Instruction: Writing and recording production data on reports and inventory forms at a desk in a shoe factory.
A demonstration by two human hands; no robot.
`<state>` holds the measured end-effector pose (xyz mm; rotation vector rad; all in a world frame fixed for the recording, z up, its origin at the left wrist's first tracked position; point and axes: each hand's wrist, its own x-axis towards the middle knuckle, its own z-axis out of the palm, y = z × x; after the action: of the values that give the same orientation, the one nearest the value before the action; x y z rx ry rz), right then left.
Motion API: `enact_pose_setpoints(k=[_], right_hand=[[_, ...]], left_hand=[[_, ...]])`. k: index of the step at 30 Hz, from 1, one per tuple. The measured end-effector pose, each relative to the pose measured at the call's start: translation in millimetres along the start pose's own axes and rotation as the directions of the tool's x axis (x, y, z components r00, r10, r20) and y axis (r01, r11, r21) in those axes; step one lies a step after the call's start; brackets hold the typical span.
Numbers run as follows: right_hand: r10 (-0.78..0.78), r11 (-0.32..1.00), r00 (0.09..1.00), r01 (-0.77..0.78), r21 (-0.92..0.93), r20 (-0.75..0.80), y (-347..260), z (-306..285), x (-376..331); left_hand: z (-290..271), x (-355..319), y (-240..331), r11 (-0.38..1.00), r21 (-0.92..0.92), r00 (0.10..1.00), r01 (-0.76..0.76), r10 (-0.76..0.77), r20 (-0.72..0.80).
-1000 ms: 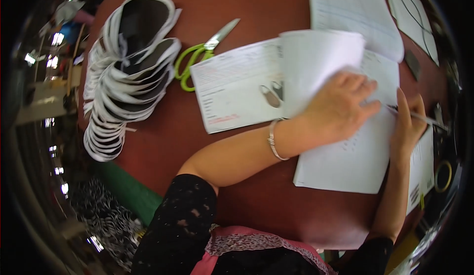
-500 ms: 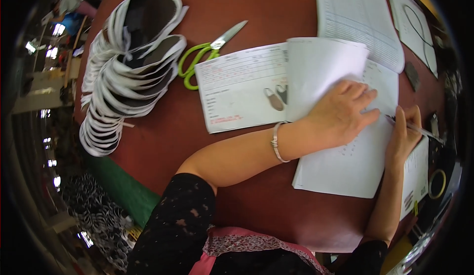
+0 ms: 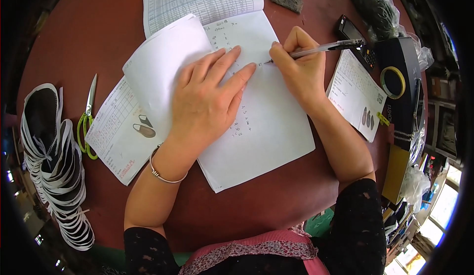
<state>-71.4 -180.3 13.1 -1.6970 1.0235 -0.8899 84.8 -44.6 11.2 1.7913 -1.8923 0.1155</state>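
Observation:
My left hand (image 3: 210,95), a bangle (image 3: 163,169) on its wrist, lies with fingers spread over a notebook page (image 3: 276,132) bearing handwritten columns. Part of that hand rests on a lifted, curling white sheet (image 3: 148,60). Between the thumb and fingers of my right hand (image 3: 301,70) is a clear pen (image 3: 323,47) with a dark end. Its tip is at the page beside a small written mark, just right of my left fingertips. Under the curled sheet, at left, lies a printed form (image 3: 116,149) with a picture of shoes.
Green-handled scissors (image 3: 86,122) and stacked white-edged dark shoe pieces (image 3: 52,151) lie at left. A ruled sheet (image 3: 197,1) and a dark grey block (image 3: 287,0) are at the back. On the right are a calculator (image 3: 353,38), another printed form (image 3: 353,92), yellow tape (image 3: 383,85) and a black box (image 3: 402,60).
My view has swung right, so the papers appear further left and the box and tape show fully. The pen has turned, its tip now at the page. My left hand stays on the papers.

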Motion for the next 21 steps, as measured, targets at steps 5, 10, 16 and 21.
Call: enact_pose_setpoints(k=[5,10,16,21], right_hand=[[-0.041,0.999,0.999,0.041,-0.025,0.000,2.5,0.6,0.0],[-0.055,0.998,0.998,0.055,-0.036,0.005,3.2,1.0,0.2],[-0.038,0.997,0.999,0.038,-0.062,0.010,3.5,0.4,0.8],[-0.065,0.997,0.998,0.064,-0.041,-0.016,4.4,1.1,1.2]], left_hand=[[1.2,-1.1,-0.1,1.000,0.011,1.000,0.000,0.000,0.005],[2.4,-0.9,-0.7,1.000,0.020,1.000,0.004,-0.004,0.009],[6.1,-2.4,-2.6,1.000,0.010,1.000,-0.014,0.015,-0.019],[4.7,-1.2,-2.4,1.000,0.017,1.000,-0.021,0.021,-0.022]])
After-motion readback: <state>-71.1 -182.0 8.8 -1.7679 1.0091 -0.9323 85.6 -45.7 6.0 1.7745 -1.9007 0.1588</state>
